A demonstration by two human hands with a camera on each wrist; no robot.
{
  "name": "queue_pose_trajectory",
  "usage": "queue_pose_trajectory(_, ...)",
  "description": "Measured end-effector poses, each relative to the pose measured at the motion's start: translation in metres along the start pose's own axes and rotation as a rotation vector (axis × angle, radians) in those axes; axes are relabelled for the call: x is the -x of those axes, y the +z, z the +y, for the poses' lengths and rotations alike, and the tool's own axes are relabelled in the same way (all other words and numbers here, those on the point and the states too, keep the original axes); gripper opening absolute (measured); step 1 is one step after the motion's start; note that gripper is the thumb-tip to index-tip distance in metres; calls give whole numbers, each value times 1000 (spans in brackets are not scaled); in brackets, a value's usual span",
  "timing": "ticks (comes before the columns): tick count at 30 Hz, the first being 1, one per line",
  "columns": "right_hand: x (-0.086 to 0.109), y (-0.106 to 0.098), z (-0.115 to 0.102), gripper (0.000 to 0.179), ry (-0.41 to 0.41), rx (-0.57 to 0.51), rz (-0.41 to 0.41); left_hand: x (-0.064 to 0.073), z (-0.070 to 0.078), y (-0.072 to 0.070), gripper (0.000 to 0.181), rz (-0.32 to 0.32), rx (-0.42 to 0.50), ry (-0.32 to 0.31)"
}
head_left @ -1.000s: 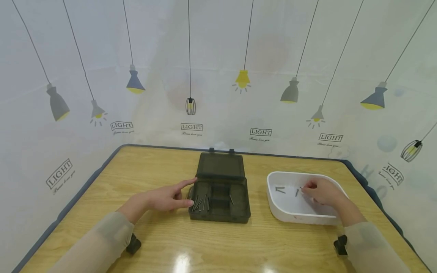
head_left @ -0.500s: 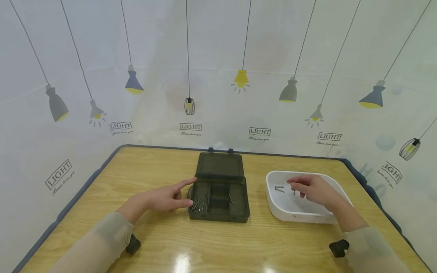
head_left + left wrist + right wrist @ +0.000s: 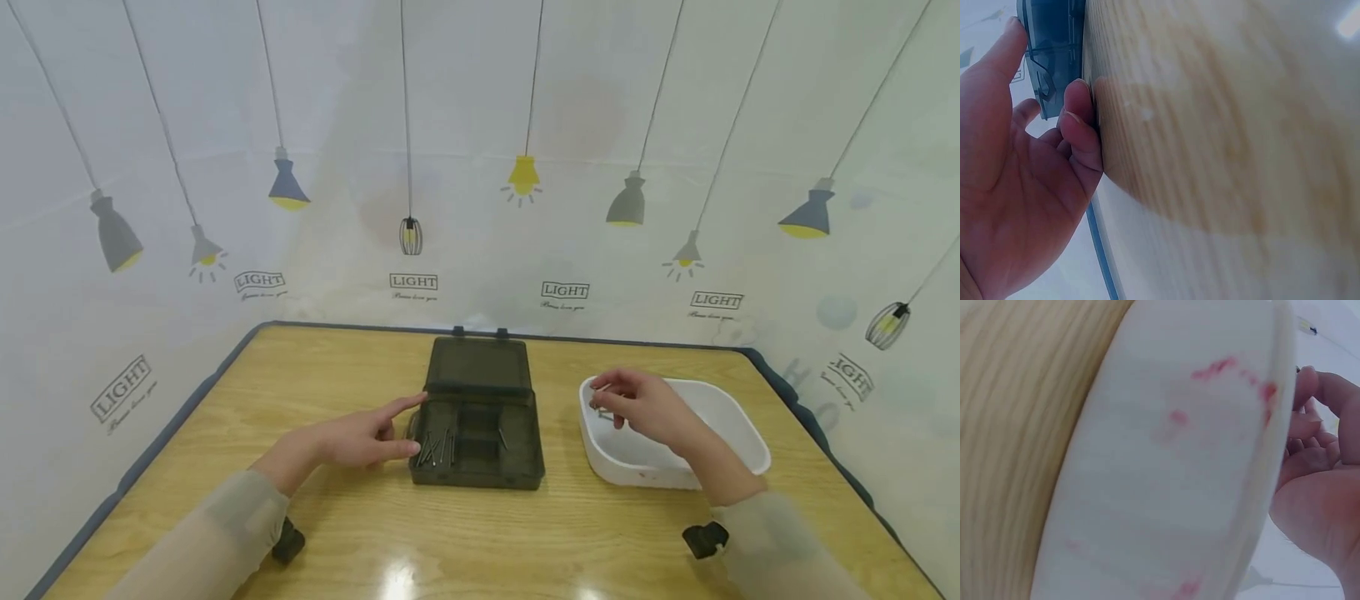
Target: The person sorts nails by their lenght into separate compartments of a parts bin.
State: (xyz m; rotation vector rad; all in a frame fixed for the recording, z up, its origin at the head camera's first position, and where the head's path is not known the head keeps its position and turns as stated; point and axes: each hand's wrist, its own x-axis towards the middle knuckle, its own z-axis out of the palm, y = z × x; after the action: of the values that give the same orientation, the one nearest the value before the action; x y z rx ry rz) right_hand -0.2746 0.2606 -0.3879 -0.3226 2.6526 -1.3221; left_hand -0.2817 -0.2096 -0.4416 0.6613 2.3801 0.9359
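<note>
My left hand (image 3: 356,435) lies beside a dark see-through plastic box (image 3: 476,481), index finger and thumb stretched to its left side. In the left wrist view its other fingers (image 3: 1082,134) are bent near the table. Several thin metal screws (image 3: 435,448) lie in the box's left compartment, and one screw (image 3: 502,438) lies on the right. Over the left end of a white tray (image 3: 652,477), my right hand (image 3: 641,404) pinches a small screw, mostly hidden by the fingers. Below the fingertips, another screw (image 3: 604,415) shows on the tray floor.
The box's lid (image 3: 480,362) is folded back toward the wall. Wooden table (image 3: 450,542) separates box and tray. A white curtain (image 3: 465,108) printed with lamps surrounds the table. Red smears (image 3: 1216,369) mark the tray's outer side.
My right hand has lifted a screw from the tray floor and moved left to the tray's left end. My left hand has stayed at the box. The head view has shifted slightly.
</note>
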Motion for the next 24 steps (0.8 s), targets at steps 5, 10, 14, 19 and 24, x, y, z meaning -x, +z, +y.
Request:
queue_pose_trajectory(5, -3, 15, -14, 27, -30, -35, -17, 1, -4, 4, 91, -3, 0, -2)
queue_pose_trajectory(10, -5, 26, -24, 25, -46, -53, -38, 2, -5, 8, 91, -6, 8, -1)
queue_pose_trajectory(14, -5, 29, -27, 25, -45, -53, -51, 2, -6, 9, 91, -13, 5, -2)
queue_pose_trajectory(19, -9, 32, -31, 24, -62, -36, -56, 1, -3, 4, 91, -1, -7, 15)
queue_pose_trajectory(24, -14, 39, -30, 22, -91, -9, -92, -1, 1, -1, 91, 3, -13, 8)
